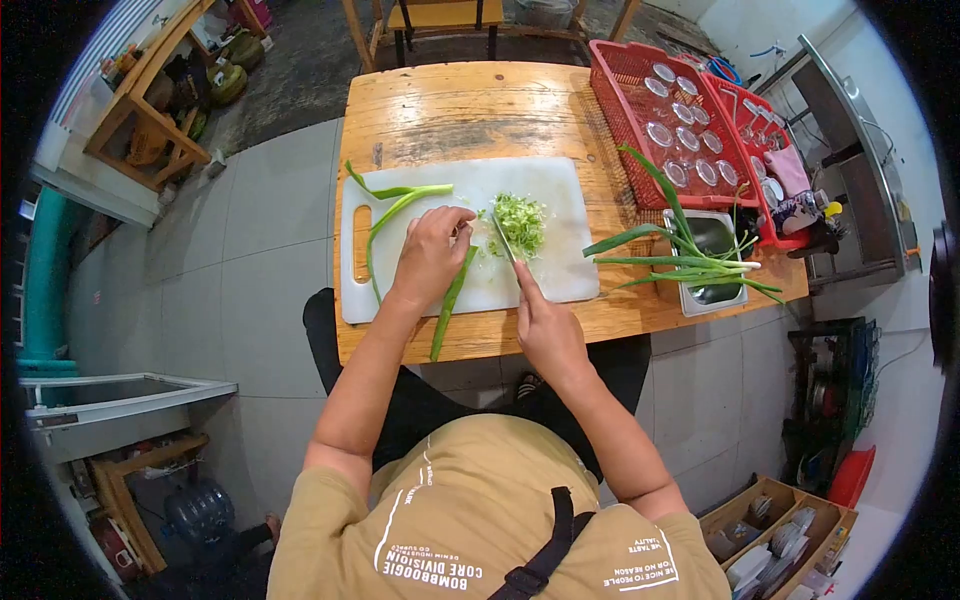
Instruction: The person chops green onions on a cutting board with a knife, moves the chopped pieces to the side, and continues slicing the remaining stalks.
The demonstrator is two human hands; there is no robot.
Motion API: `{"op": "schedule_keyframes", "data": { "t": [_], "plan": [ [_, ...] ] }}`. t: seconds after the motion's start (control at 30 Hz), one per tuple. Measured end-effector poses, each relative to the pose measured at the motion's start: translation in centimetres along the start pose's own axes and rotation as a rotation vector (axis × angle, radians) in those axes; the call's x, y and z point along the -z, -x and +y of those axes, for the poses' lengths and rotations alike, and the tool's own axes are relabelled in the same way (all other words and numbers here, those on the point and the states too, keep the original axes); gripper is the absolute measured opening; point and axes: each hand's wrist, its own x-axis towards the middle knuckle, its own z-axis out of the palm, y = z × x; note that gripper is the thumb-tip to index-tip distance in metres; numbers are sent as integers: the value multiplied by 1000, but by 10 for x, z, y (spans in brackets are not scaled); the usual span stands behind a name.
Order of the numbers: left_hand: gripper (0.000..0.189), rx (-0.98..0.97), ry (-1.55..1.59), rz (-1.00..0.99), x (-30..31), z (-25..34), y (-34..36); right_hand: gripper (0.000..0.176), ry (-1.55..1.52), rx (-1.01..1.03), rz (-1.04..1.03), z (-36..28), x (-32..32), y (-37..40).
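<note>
Head view is showing a person leaning over a wooden worktop [480, 110], with a white cutting board [560, 190] lying across it. The left hand [432, 252] is resting on the board, its fingers [455, 222] curling inward and pressing together, pinning a green onion stalk [450, 305] against the board. That stalk is running out from under the palm toward the person, its near end lying past the board's edge on the bare wood. The right hand [548, 330] is closing around the handle of a knife [503, 238], fingers wrapping tightly, with the forefinger seeming to lie along the top of the blade. The blade is standing just beside the left fingertips, its tip pointing away from the person. Just beyond the blade a pile of chopped greens [520, 222] is sitting on the middle of the board, right against the knife. Two loose stalks [395, 200] are lying on the left part of the board, bending near its handle slot. To the right of the board a bunch of green onions [690, 262] is lying across a metal tray [718, 292], leaves fanning out. Behind it a red basket [640, 110] is holding rows of clear glass jars [680, 135], and a second red basket [752, 120] is standing just beside it.
</note>
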Motion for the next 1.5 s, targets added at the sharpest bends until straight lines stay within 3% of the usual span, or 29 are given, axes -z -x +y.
{"op": "schedule_keyframes", "data": {
  "t": [0.07, 0.23, 0.43, 0.5, 0.57, 0.7, 0.77, 1.0, 1.2, 1.27, 1.5],
  "plan": [
    [18, -11, -23, 23, 8, 2, -1, 56, -23, 90, 127, 14, -8, 14],
    [21, -54, -35, 40, 2, 3, -13, 56, -15, 27, 57, 0, 3, -5],
    [19, 78, -7, -33, 11, 3, -23, 57, 19, 115, 79, -7, 2, -2],
    [18, -29, -19, -6, 9, 0, -24, 57, 27, 116, 78, -3, -2, 0],
    [18, -42, -22, -11, 6, 0, -26, 55, -7, 37, 81, 3, -1, -2],
    [15, -55, -3, -10, 0, -2, -24, 54, -47, 79, 115, -1, 8, -10],
    [15, -58, -5, 3, -2, 1, -22, 54, 30, 42, 40, -5, 7, -15],
    [20, -18, 1, -7, 7, -1, -9, 60, -20, 131, 121, 4, 5, 13],
    [28, -54, -84, -76, 11, 8, 6, 58, -59, 66, 5, -2, 8, 46],
    [30, -46, -104, -98, 10, 14, 13, 63, -19, 145, 55, 9, -5, 44],
    [31, -58, -167, -112, -1, 7, 26, 60, -21, 145, 153, 17, 10, 23]
  ]
}}
